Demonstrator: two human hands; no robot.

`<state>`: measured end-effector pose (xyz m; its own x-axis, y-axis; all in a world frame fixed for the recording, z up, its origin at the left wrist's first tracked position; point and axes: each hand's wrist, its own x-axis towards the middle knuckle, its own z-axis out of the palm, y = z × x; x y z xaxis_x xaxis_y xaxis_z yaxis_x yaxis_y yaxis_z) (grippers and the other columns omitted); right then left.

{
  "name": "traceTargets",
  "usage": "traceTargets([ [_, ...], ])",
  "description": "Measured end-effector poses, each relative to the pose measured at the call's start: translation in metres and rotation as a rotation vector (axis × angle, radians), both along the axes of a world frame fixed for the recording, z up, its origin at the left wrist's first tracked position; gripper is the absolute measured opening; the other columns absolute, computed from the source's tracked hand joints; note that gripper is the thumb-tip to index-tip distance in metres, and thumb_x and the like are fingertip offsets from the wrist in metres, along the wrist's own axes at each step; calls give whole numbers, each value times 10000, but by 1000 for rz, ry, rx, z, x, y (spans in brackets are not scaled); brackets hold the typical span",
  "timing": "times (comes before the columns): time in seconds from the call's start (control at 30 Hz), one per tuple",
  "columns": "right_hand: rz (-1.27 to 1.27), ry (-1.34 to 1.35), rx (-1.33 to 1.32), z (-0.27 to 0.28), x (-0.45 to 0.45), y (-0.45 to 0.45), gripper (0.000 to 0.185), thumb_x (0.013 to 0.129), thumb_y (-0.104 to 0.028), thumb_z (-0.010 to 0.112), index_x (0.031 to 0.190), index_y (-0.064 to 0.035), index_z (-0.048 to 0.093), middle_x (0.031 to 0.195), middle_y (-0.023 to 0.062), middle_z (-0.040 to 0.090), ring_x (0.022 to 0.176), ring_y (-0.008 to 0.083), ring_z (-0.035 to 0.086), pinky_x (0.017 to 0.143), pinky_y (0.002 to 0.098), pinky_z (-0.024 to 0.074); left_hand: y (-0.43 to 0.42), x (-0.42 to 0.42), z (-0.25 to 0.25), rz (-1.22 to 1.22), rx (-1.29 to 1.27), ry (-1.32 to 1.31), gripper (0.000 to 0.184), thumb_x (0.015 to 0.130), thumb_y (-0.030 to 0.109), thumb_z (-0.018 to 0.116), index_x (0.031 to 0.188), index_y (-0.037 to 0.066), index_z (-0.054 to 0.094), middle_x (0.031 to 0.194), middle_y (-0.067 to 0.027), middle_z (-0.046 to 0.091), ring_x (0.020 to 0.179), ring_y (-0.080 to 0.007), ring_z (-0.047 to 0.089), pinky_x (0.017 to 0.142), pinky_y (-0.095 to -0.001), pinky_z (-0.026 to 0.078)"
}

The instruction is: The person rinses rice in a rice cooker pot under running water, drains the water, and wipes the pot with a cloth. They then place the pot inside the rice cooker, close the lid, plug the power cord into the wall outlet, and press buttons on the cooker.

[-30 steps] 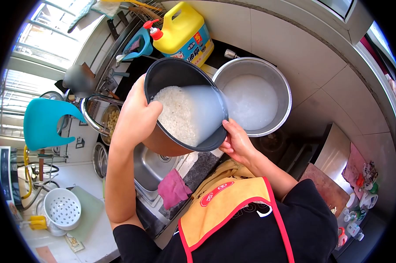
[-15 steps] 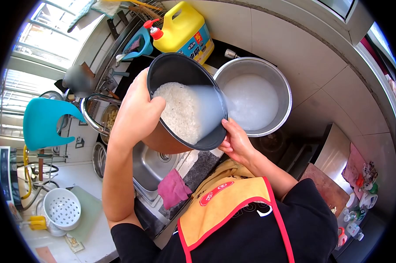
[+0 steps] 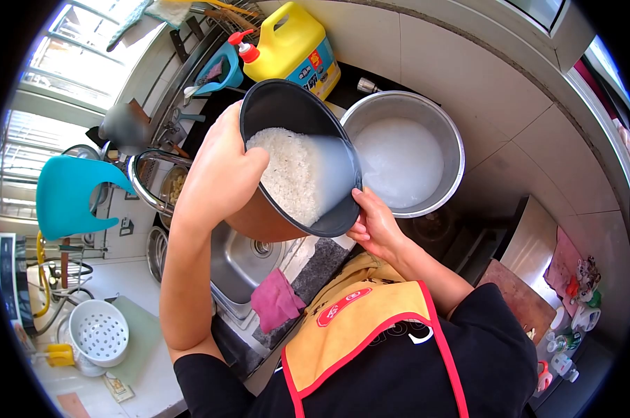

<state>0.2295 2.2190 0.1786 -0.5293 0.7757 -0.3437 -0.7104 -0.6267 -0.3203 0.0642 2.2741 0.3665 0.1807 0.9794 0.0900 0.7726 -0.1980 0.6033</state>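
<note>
My left hand (image 3: 221,167) is closed on the left rim of a rice cooker inner pot (image 3: 280,104), black inside and copper-brown outside. The fingers of my right hand (image 3: 378,221) grip its lower right rim. The pot is tilted to the right. Wet white rice (image 3: 285,171) lies heaped inside, with cloudy water (image 3: 337,164) gathered towards the lower lip. Right beside that lip stands a wide metal pot (image 3: 455,167) holding whitish, cloudy liquid (image 3: 402,164). Whether a stream runs between the two pots is hard to make out.
Below the tilted pot is a steel sink (image 3: 238,261) with a curved faucet (image 3: 142,182). A pink cloth (image 3: 277,299) hangs over its edge. Behind stands a yellow pump jug (image 3: 294,45). A white colander (image 3: 99,332) sits on the left counter; a cutting board (image 3: 513,299) lies right.
The inner pot has tipped slightly further to the right, its far rim a little higher. My left hand has risen with it; my right hand keeps nearly the same place.
</note>
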Motion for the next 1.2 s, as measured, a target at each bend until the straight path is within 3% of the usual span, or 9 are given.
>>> traceTargets([
  [0.57, 3, 56, -2, -4, -2, -1, 82, 938, -214, 379, 942, -134, 400, 647, -11, 410, 396, 57, 260, 353, 180, 204, 3, 7, 0, -15, 24, 110, 460, 681, 47, 463, 1126, -67, 443, 1085, -252, 505, 1069, -375, 450, 939, -379, 341],
  [0.63, -9, 14, -36, 3, -3, 0, 112, 946, -199, 312, 901, -107, 358, 597, 13, 373, 396, 70, 269, 344, 192, 214, 4, 8, 0, -4, 31, 140, 452, 682, 48, 461, 1117, -73, 445, 1081, -254, 507, 1071, -378, 449, 942, -377, 339],
  [0.77, -6, 29, -22, -2, -4, -1, 107, 945, -191, 312, 898, -107, 358, 614, 13, 378, 396, 69, 267, 343, 188, 211, 7, 10, 1, -24, 16, 159, 443, 686, 52, 456, 1109, -79, 446, 1072, -260, 508, 1072, -379, 448, 944, -379, 340],
  [0.83, -6, 31, -51, -6, -5, -3, 79, 935, -208, 388, 915, -132, 395, 625, -10, 396, 391, 57, 256, 346, 181, 202, 7, 10, 0, -36, 28, 192, 425, 686, 58, 453, 1088, -81, 456, 1065, -269, 507, 1066, -381, 452, 939, -381, 345],
  [1.03, -6, 3, -60, -9, -8, -7, 90, 929, -214, 399, 893, -133, 387, 585, -12, 379, 376, 57, 247, 328, 178, 192, 12, -4, -17, -23, 48, 211, 403, 683, 67, 466, 1059, -79, 472, 1068, -274, 507, 1058, -388, 460, 919, -381, 364],
  [1.17, 9, -114, 48, -6, -6, -4, 111, 923, -222, 406, 876, -125, 379, 545, -14, 366, 356, 57, 253, 318, 183, 187, -9, -23, -17, 30, -12, 109, 434, 683, 46, 462, 1100, -73, 458, 1079, -257, 516, 1055, -367, 479, 927, -363, 364],
  [1.2, 4, -217, 60, 0, -6, -3, 109, 921, -221, 406, 879, -124, 381, 537, -15, 366, 350, 58, 260, 316, 183, 187, -17, -34, -25, 47, 13, -85, 458, 683, 28, 453, 1131, -69, 444, 1084, -238, 524, 1053, -337, 492, 929, -345, 361],
])
